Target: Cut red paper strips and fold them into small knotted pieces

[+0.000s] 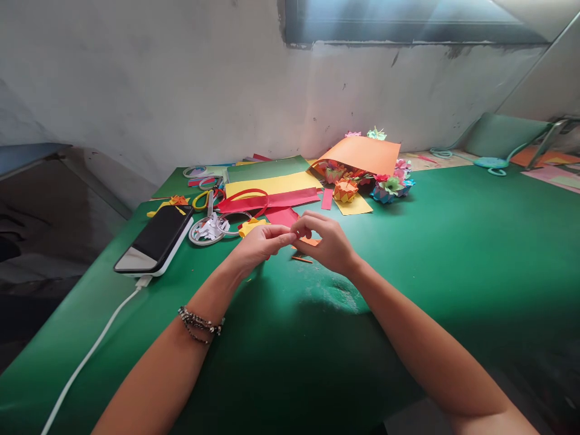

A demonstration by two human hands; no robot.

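Observation:
Over the green table (475, 241), my left hand (263, 243) and my right hand (327, 243) meet at the fingertips. Both are closed in a pinch, and whatever lies between the fingertips is too small and hidden to name. A bit of red shows under my left hand. Just behind that hand is a yellow folded paper piece (252, 226). An orange paper piece (309, 241) shows by my right hand's fingers, and a thin orange strip (302, 260) lies on the table below them.
At the left lie a phone (156, 238) with a white cable (97, 343), scissors (209, 200) and a tape roll holding white scraps (208, 231). Behind are yellow sheets (276, 183), red strips (290, 199), an orange sheet (362, 156) and paper flowers (392, 186).

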